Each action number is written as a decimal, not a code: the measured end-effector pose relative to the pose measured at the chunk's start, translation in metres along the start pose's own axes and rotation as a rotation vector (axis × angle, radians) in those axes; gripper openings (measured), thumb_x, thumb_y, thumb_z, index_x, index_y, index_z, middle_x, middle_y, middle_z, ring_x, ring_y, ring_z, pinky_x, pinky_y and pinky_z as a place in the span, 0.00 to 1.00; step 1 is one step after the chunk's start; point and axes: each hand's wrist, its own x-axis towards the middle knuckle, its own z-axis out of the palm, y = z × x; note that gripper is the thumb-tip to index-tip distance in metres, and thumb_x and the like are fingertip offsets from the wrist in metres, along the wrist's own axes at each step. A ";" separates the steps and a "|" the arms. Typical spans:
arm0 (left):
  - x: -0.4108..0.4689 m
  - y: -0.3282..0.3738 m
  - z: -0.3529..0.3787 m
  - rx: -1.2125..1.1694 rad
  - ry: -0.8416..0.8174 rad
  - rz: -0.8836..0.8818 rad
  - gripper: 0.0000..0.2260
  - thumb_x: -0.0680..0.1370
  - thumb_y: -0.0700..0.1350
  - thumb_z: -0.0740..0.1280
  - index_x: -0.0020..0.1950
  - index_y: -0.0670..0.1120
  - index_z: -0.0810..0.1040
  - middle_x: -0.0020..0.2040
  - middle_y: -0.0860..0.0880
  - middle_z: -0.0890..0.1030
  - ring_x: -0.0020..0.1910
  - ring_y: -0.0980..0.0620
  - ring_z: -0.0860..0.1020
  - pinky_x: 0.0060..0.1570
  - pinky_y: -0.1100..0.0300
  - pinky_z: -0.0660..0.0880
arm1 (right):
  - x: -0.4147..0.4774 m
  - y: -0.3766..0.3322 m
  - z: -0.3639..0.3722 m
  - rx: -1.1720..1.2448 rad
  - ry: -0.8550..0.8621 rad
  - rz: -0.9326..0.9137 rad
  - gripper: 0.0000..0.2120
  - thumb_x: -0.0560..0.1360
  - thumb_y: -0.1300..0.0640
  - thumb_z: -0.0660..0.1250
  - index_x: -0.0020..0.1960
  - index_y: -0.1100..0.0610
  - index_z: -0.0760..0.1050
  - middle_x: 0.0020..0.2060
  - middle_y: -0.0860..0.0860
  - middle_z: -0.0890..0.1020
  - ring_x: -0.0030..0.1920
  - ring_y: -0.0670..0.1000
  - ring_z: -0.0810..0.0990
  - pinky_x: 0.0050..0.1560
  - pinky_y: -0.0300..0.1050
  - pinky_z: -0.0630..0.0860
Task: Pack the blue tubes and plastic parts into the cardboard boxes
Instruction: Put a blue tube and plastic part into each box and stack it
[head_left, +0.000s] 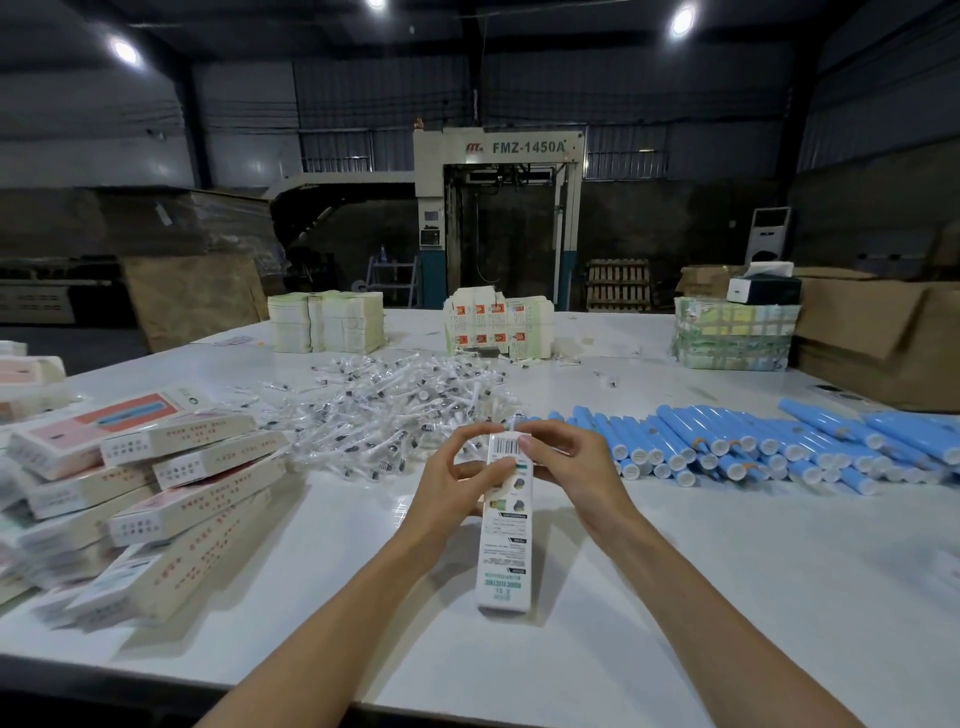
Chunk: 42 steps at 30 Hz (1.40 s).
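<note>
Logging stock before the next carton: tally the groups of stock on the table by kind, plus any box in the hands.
Box held by left hand and right hand: 1
Plastic-parts heap: 1
Blue-tube spread: 1
Filled-box pile: 1
Flat-carton bundles: 3, cream bundle, orange-printed bundle, green-wrapped bundle
Total: 7

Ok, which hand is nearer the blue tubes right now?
Right. The right hand grips the top of the box, just left of the blue tubes; the left hand holds the box's other side, farther from them.
</note>
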 end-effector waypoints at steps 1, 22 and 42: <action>0.000 0.001 0.000 0.001 0.011 -0.001 0.17 0.80 0.53 0.77 0.68 0.59 0.79 0.49 0.41 0.89 0.47 0.42 0.88 0.41 0.53 0.83 | 0.000 -0.001 -0.001 -0.004 -0.018 -0.012 0.06 0.78 0.59 0.75 0.54 0.54 0.87 0.50 0.53 0.88 0.53 0.54 0.87 0.52 0.46 0.84; 0.000 0.002 -0.002 0.041 0.013 -0.036 0.08 0.81 0.52 0.76 0.59 0.57 0.83 0.47 0.41 0.89 0.42 0.41 0.88 0.38 0.55 0.82 | 0.000 0.000 -0.014 0.279 -0.154 0.299 0.10 0.77 0.62 0.74 0.56 0.67 0.84 0.52 0.64 0.86 0.53 0.58 0.86 0.52 0.46 0.82; 0.000 -0.003 -0.006 0.117 0.026 0.081 0.10 0.81 0.53 0.76 0.60 0.52 0.82 0.44 0.41 0.89 0.42 0.43 0.89 0.36 0.58 0.80 | -0.006 -0.005 -0.015 0.004 -0.209 0.125 0.10 0.74 0.54 0.79 0.52 0.57 0.87 0.51 0.59 0.88 0.57 0.57 0.86 0.60 0.47 0.82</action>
